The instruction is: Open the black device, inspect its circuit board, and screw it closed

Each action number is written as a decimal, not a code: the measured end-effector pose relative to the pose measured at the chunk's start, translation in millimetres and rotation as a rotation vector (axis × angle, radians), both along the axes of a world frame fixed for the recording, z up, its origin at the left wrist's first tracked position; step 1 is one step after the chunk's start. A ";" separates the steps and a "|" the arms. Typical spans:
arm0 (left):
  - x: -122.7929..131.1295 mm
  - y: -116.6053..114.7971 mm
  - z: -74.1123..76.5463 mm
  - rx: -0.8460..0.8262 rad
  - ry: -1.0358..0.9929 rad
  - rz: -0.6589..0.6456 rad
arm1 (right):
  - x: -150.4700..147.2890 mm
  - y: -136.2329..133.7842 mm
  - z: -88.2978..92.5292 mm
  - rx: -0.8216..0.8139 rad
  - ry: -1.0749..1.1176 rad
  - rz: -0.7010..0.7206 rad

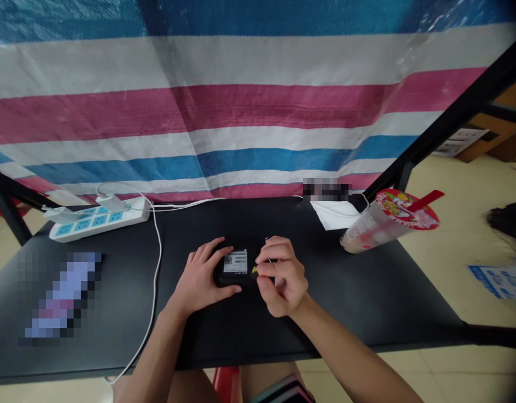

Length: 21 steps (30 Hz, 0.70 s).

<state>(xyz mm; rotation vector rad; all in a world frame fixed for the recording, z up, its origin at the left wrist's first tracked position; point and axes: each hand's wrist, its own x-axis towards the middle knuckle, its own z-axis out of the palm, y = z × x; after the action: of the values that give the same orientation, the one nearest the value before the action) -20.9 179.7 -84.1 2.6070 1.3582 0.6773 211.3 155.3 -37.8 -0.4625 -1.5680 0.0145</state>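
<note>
A small black box [235, 278] lies flat on the table, with a white printed label [236, 262] facing up. My left hand [200, 278] grips it from the left, the thumb along its near edge and the index finger along its far edge. Just right of the box, my right hand [285, 278] is closed in a pinch. Between its thumb and fingertips is a small thing with yellow and black parts [255, 270]. Its kind is too small to make out, and the fingers cover part of it.
On the black table [333, 313], a white power strip [100, 221] with plugs stands back left. Its white cable [157, 268] runs to the front edge. A pixelated flat object [64, 296] lies left. A lidded drink cup [375, 224] and white paper [335, 214] are at right.
</note>
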 end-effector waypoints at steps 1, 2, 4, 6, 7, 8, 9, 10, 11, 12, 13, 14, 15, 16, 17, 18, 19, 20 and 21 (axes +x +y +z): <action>0.0 -0.1 0.2 -0.002 0.002 -0.002 | -0.2 -1.1 1.8 0.001 -0.006 0.002; 0.0 -0.1 0.3 -0.004 0.004 -0.005 | -0.2 -2.1 3.3 0.002 -0.011 0.010; -0.1 0.0 0.4 -0.003 0.006 -0.005 | 0.0 -3.8 4.7 -0.012 -0.006 0.036; -0.1 0.2 0.3 -0.002 0.005 -0.004 | 0.7 -4.4 4.2 -0.034 0.013 0.070; -0.1 0.3 0.2 -0.004 0.003 -0.003 | 1.0 -4.3 3.2 -0.045 0.015 0.088; -0.1 0.4 0.1 -0.006 0.001 -0.003 | 1.2 -3.9 1.8 -0.052 0.010 0.104; -0.1 0.5 0.0 -0.008 -0.002 -0.002 | 1.2 -3.2 0.1 -0.049 -0.001 0.118; 0.0 0.6 -0.1 -0.010 -0.004 -0.002 | 0.9 -2.5 -1.8 -0.037 -0.013 0.126; 0.0 0.6 -0.1 -0.011 -0.006 -0.002 | 0.3 -1.7 -3.6 -0.026 -0.023 0.127; 0.0 0.5 -0.2 -0.011 -0.009 -0.003 | -0.6 -1.0 -5.1 -0.018 -0.024 0.124; 0.1 0.4 -0.2 -0.010 -0.010 -0.005 | -1.7 -0.4 -6.0 -0.013 -0.018 0.117; 0.1 0.2 -0.1 -0.010 -0.011 -0.007 | -2.9 0.0 -6.2 -0.012 -0.007 0.108; 0.1 -0.1 0.0 -0.008 -0.010 -0.008 | -4.0 0.1 -5.7 -0.016 0.006 0.100; 0.1 -0.3 0.2 -0.006 -0.006 -0.007 | -4.9 -0.1 -4.4 -0.023 0.015 0.091; 0.1 -0.6 0.5 -0.004 -0.001 -0.005 | -5.6 -0.6 -2.6 -0.027 0.021 0.082; 0.1 -0.8 0.9 -0.002 0.005 -0.002 | -5.9 -1.2 -0.5 -0.029 0.024 0.071; 0.1 -0.9 1.2 -0.001 0.008 0.001 | -6.0 -1.9 1.7 -0.030 0.025 0.061; 0.2 -1.0 1.6 -0.001 0.010 0.002 | -5.9 -2.5 3.7 -0.030 0.025 0.056; 0.2 -0.9 1.8 -0.001 0.011 0.004 | -5.5 -3.1 5.3 -0.028 0.028 0.054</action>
<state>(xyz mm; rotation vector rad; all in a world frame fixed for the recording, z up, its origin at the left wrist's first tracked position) -20.7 178.8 -82.3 2.6120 1.3662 0.6636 205.7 152.2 -32.5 -0.4399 -1.5543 0.0836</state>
